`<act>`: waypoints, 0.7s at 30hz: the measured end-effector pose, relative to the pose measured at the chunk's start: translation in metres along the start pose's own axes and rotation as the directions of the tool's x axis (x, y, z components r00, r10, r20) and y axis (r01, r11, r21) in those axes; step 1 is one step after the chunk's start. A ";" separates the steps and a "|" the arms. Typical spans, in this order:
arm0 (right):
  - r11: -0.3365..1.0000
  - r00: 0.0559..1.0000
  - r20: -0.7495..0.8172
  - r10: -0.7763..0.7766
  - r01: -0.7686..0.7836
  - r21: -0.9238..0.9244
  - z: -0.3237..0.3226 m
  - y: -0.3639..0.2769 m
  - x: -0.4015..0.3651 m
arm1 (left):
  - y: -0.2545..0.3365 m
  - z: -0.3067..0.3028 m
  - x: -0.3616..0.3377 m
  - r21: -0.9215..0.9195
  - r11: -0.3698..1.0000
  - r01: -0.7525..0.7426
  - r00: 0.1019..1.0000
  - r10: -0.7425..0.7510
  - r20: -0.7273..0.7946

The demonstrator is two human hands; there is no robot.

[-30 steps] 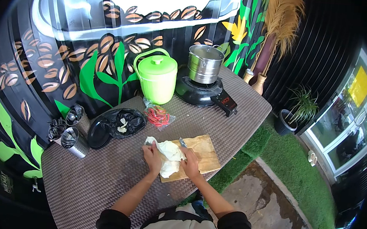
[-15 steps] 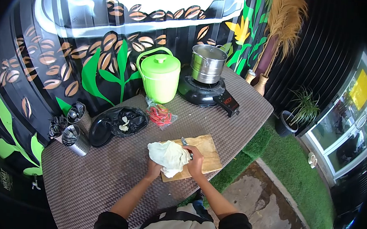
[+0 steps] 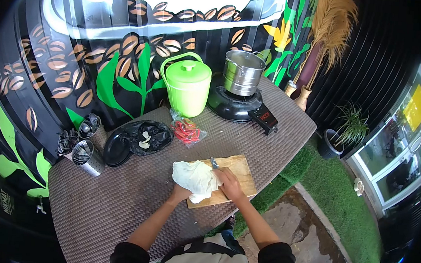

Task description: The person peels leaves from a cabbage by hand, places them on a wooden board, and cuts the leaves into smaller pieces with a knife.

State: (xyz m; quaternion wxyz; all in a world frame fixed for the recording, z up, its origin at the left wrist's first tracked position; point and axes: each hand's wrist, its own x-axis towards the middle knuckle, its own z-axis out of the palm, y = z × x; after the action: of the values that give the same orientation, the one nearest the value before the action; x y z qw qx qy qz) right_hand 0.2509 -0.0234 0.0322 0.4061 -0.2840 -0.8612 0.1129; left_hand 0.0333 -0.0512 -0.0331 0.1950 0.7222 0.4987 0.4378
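A pale, crumpled cabbage leaf (image 3: 193, 177) lies on the left end of a wooden cutting board (image 3: 239, 168). My left hand (image 3: 179, 195) holds the leaf from below at the board's near left corner. My right hand (image 3: 229, 181) grips a knife (image 3: 214, 162) whose blade points away from me beside the leaf's right edge. Both forearms come up from the bottom of the view.
A green lidded bucket (image 3: 188, 84) and a steel pot (image 3: 243, 72) on a black cooker (image 3: 234, 106) stand at the back. A bag of red chillies (image 3: 185, 130), a black plate with a black bag (image 3: 141, 137) and steel cutlery holders (image 3: 83, 147) sit left. The table edge drops to grass on the right.
My left hand slid from on top of the leaf to under its near side. The leaf bunched up and lifted. My right hand with the knife shifted a little right along the board.
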 end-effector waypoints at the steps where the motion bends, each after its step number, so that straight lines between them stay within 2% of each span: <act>1: 1.000 1.000 0.001 0.001 -0.001 -0.001 -0.003 0.003 -0.001 | 0.003 0.001 0.002 -0.002 1.000 0.000 1.000 0.000 0.001; 4: 1.000 0.999 0.025 0.022 -0.023 0.005 -0.005 0.011 -0.005 | 0.006 0.006 0.004 0.008 1.000 -0.006 1.000 0.006 -0.004; 7: 0.991 0.994 -0.029 0.103 -0.100 0.090 0.000 0.010 -0.005 | 0.012 0.004 0.007 -0.021 1.000 -0.016 0.999 0.015 -0.030; 9: 0.951 0.978 -0.075 0.196 -0.171 0.256 0.007 0.008 -0.003 | 0.018 0.001 0.009 0.048 0.994 -0.098 0.982 0.104 -0.159; 10: 0.950 0.977 -0.074 0.199 -0.174 0.260 0.010 0.006 -0.004 | 0.016 0.000 0.007 0.048 0.994 -0.095 0.983 0.101 -0.156; 12: 0.867 0.929 -0.007 0.371 -0.344 0.361 0.016 0.005 -0.006 | 0.008 0.001 0.007 -0.110 0.990 -0.092 0.986 0.075 -0.147; 13: 0.867 0.928 -0.009 0.372 -0.344 0.360 0.017 0.008 -0.006 | 0.002 0.000 0.008 -0.111 0.990 -0.093 0.986 0.076 -0.146; 15: 0.897 0.950 0.030 0.312 -0.305 0.319 0.016 0.007 -0.001 | -0.004 -0.004 0.009 0.135 0.973 -0.186 0.980 0.193 -0.037; 16: 0.897 0.950 0.030 0.311 -0.304 0.320 0.010 0.005 0.003 | -0.003 -0.004 0.008 0.136 0.973 -0.186 0.980 0.193 -0.037; 18: 0.954 0.964 0.180 0.194 -0.228 0.195 -0.009 0.005 0.011 | 0.000 -0.004 0.008 -0.088 0.987 -0.136 0.987 0.128 -0.097; 19: 0.954 0.965 0.179 0.194 -0.228 0.194 -0.011 0.009 0.009 | 0.001 -0.004 0.008 -0.089 0.986 -0.138 0.987 0.129 -0.097; 21: 0.999 0.975 0.221 0.030 -0.036 0.025 -0.012 0.018 0.009 | 0.003 -0.005 0.010 0.037 0.987 -0.155 0.986 0.157 -0.055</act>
State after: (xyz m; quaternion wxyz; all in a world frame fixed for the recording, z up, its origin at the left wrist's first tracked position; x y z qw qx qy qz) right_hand 0.2623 -0.0045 0.0377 0.3099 -0.2781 -0.8945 0.1627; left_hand 0.0324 -0.0440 -0.0237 0.1342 0.7492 0.4532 0.4641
